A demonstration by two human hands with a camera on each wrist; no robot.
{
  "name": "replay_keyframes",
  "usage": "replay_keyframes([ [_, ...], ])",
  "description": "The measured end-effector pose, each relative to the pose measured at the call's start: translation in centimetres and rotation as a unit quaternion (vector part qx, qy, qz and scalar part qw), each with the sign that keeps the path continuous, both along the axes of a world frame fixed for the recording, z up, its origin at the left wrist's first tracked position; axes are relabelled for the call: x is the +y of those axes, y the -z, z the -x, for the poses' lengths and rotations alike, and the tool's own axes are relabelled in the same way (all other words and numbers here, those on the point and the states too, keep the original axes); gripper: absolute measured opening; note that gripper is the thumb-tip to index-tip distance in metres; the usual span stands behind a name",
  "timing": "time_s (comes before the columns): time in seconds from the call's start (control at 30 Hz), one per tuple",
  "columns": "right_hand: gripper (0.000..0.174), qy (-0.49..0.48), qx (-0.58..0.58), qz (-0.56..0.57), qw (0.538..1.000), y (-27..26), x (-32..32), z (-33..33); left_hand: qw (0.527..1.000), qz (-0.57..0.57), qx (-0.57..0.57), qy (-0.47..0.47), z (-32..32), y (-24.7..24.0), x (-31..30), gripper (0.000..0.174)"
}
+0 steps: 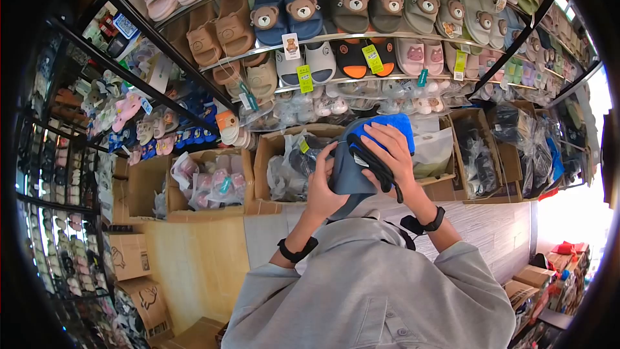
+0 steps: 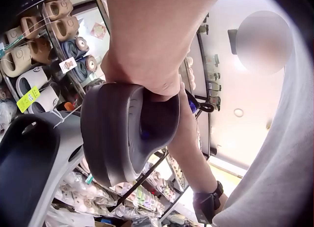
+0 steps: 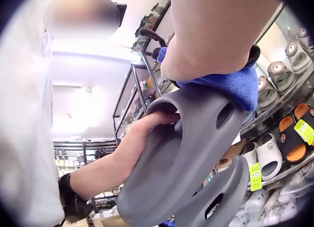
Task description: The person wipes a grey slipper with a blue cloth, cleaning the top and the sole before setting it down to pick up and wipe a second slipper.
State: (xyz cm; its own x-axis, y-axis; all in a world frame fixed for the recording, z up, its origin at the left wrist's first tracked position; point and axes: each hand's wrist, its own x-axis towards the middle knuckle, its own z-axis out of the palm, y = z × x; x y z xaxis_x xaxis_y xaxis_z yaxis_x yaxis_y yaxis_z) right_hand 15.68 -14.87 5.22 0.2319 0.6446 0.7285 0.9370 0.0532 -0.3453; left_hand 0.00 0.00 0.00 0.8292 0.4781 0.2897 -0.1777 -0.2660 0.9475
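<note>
The person's grey sweatshirt (image 1: 368, 291) fills the bottom of the head view. Just above it, the left hand (image 1: 321, 181) grips a grey slipper (image 1: 349, 171) from below, fingers curled round its edge. The right hand (image 1: 391, 152) is closed over a blue cloth (image 1: 387, 124), holding it against the upper side of the slipper. In the right wrist view, a second grey slipper (image 3: 221, 197) hangs just beneath the first one, touching it. Behind the grey slipper stand cardboard boxes (image 1: 261, 168) of bagged footwear. Above them, well apart from the grey slipper, shelves (image 1: 336, 35) carry bear-faced slippers (image 1: 303, 10).
</note>
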Motion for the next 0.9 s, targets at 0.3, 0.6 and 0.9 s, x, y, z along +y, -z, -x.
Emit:
replay_keyframes([
  [0.3, 0.059, -0.011, 0.041, -0.007, 0.999, -0.2, 0.5, -0.1, 0.999, 0.02, -0.012, -0.028, 0.3, -0.1, -0.2, 0.086],
  [0.6, 0.066, -0.064, -0.026, 0.048, 0.996, -1.0, 0.3, 2.5, 0.999, 0.005, -0.015, -0.037, 1.2, -0.8, 0.1, 0.087],
  [0.9, 0.067, -0.011, 0.006, 0.014, 1.0, -0.9, 1.1, 0.5, 0.998, 0.032, -0.011, -0.056, 1.2, 0.7, 0.4, 0.082],
])
